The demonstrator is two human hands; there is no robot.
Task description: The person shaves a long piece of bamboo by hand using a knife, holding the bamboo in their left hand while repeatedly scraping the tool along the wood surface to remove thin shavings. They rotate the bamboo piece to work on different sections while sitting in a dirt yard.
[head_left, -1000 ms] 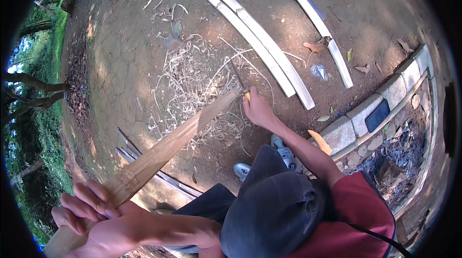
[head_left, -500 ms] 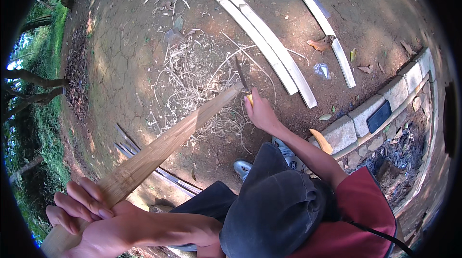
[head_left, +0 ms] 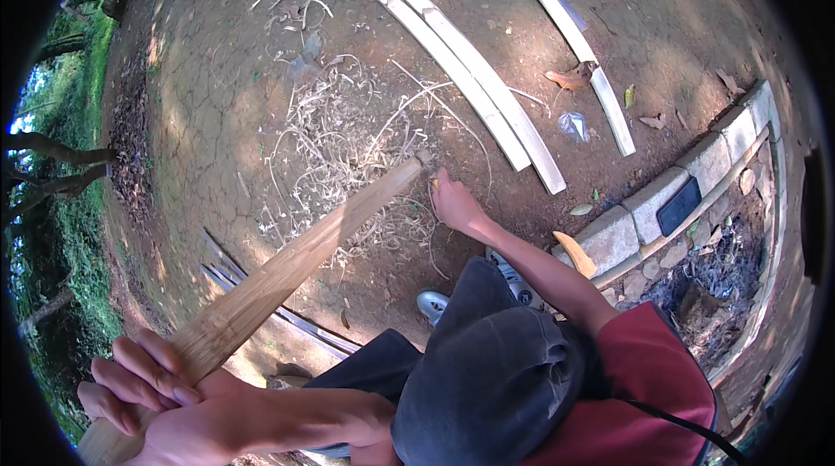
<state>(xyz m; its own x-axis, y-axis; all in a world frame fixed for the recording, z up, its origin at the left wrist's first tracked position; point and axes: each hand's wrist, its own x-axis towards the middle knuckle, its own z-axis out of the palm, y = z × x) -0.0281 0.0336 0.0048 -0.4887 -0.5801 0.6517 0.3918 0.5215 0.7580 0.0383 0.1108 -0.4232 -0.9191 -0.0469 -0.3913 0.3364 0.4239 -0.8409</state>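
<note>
Your left hand (head_left: 193, 418) grips wooden strip (head_left: 291, 266), slanting above pale shavings (head_left: 335, 127). Right hand (head_left: 458, 203), near strip's far end, closed round yellow handle (head_left: 435, 183). Step looks like shaving; next stroke calls for steady strip.

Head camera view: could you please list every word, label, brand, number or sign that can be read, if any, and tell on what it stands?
None can be read.
Shoe: a small mark, too small to read.
Dark phone-like slab: no lettering visible.
Wooden strip in the left hand: no lettering visible.
</note>
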